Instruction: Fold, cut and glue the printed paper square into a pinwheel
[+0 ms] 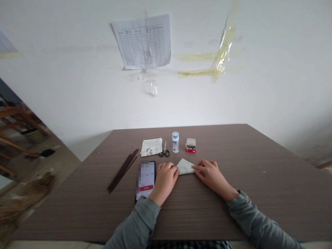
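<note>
A printed sheet of paper folded into a triangle [185, 166] lies on the table in front of me, its peak pointing away. At its left corner, the closed fingers of my left hand [166, 174] grip the paper edge. My right hand [210, 173] pinches the opposite corner between thumb and fingers. Just left of my left wrist is a phone [146, 178] with a timer on its screen. Beyond the paper stand a white bottle with a blue cap [175, 142] and a small open red-and-white box [191, 145] with small metallic pieces inside.
Black-handled scissors [164, 151] lie beside a stack of printed paper pieces [151, 147]. Several thin dark brown sticks [123, 171] rest at the left of the brown table [259, 197]. A white wall [194, 103] with a taped sheet [144, 43] rises behind it.
</note>
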`<state>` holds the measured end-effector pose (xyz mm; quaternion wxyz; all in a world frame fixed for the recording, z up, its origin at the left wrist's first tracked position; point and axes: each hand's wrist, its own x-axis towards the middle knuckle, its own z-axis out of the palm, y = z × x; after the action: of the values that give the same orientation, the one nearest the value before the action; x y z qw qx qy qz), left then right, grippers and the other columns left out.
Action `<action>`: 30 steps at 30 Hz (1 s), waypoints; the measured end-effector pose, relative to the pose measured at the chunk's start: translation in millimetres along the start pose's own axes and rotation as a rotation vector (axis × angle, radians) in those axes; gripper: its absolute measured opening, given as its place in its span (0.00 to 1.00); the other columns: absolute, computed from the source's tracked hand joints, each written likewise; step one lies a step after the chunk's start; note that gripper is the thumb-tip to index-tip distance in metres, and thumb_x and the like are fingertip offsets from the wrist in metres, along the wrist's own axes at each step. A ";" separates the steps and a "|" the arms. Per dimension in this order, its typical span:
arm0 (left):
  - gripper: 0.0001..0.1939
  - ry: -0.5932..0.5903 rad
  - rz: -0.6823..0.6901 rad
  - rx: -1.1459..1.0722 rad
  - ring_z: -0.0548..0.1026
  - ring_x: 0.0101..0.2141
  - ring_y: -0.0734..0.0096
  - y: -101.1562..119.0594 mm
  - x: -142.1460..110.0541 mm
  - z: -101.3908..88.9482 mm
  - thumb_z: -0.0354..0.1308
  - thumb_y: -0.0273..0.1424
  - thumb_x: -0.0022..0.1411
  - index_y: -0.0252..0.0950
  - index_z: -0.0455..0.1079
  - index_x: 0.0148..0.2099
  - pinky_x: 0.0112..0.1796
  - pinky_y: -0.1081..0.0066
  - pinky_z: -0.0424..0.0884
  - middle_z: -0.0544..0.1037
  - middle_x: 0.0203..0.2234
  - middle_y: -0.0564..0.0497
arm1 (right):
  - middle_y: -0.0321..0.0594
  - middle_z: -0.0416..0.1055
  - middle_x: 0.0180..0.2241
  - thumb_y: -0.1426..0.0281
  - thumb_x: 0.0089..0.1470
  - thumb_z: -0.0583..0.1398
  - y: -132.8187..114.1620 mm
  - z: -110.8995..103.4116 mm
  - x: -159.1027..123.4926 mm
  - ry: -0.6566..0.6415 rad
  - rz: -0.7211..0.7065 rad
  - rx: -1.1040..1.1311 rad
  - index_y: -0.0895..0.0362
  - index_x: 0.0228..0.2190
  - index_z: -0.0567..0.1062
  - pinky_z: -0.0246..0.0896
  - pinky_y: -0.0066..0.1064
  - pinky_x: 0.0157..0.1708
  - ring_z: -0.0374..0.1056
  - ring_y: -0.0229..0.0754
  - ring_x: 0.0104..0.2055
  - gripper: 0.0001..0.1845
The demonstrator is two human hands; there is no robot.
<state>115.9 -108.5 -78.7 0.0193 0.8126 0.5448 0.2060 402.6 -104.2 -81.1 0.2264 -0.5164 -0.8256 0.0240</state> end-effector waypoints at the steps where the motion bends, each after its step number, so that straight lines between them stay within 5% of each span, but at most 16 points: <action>1: 0.11 0.007 0.009 0.000 0.88 0.55 0.48 -1.1 0.1 1.1 0.70 0.28 0.87 0.43 0.95 0.55 0.65 0.46 0.84 0.93 0.53 0.43 | 0.52 0.92 0.52 0.69 0.81 0.66 0.4 0.5 0.0 0.001 -0.001 -0.004 0.46 0.59 0.98 0.79 0.56 0.65 0.90 0.59 0.54 0.21; 16: 0.12 0.017 0.017 -0.049 0.91 0.56 0.48 -2.5 0.8 1.7 0.68 0.26 0.86 0.43 0.94 0.52 0.77 0.35 0.81 0.93 0.51 0.44 | 0.50 0.92 0.51 0.71 0.80 0.66 0.8 7.2 -0.5 0.037 0.013 -0.026 0.45 0.57 0.99 0.76 0.52 0.63 0.89 0.57 0.54 0.20; 23: 0.19 0.010 -0.013 -0.036 0.88 0.58 0.46 5.6 0.1 -2.9 0.67 0.24 0.85 0.46 0.94 0.66 0.76 0.35 0.80 0.92 0.55 0.43 | 0.47 0.91 0.52 0.71 0.80 0.68 2.6 8.5 0.3 0.019 0.010 -0.034 0.42 0.59 0.98 0.76 0.52 0.65 0.88 0.56 0.54 0.20; 30: 0.20 -0.013 0.006 0.004 0.87 0.56 0.46 4.1 0.6 -2.8 0.65 0.26 0.86 0.47 0.96 0.66 0.73 0.37 0.83 0.91 0.54 0.42 | 0.47 0.91 0.52 0.71 0.81 0.68 3.0 7.0 0.5 0.001 0.016 -0.032 0.42 0.59 0.99 0.75 0.51 0.65 0.88 0.55 0.55 0.19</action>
<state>118.8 -110.2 -74.9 0.0205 0.8157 0.5425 0.1997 402.2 -101.1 -88.0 0.2181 -0.5264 -0.8217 0.0124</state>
